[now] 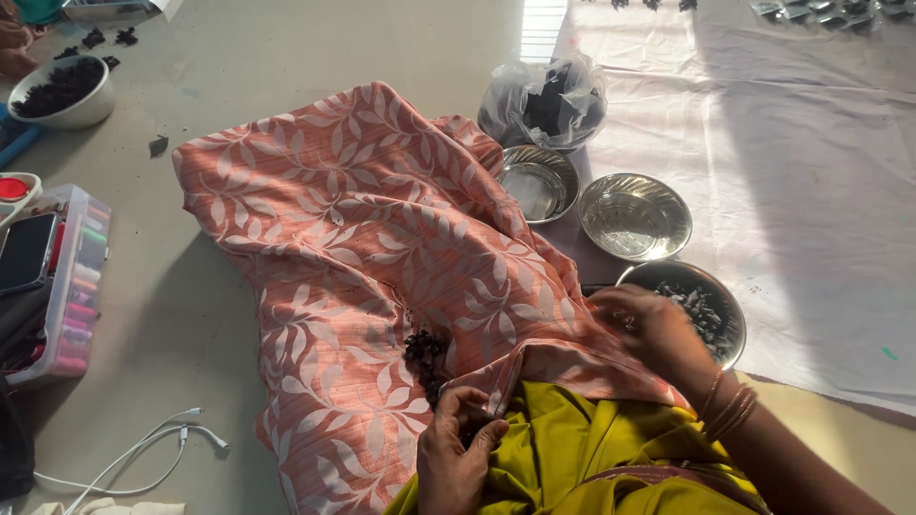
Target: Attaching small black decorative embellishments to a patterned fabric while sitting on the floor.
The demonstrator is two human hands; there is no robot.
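A single head-worn camera is looking steeply down and forward from close above the lap. The left hand (456,456) is sitting at the bottom edge, the right hand (649,329) just beyond it, the floor (239,67) stretching away past both.

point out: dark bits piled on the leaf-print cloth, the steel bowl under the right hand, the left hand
dark bits (425,355), head view, middle of the pile.
steel bowl (711,310), head view, inner wall with small pieces.
left hand (456,448), head view, back of hand.
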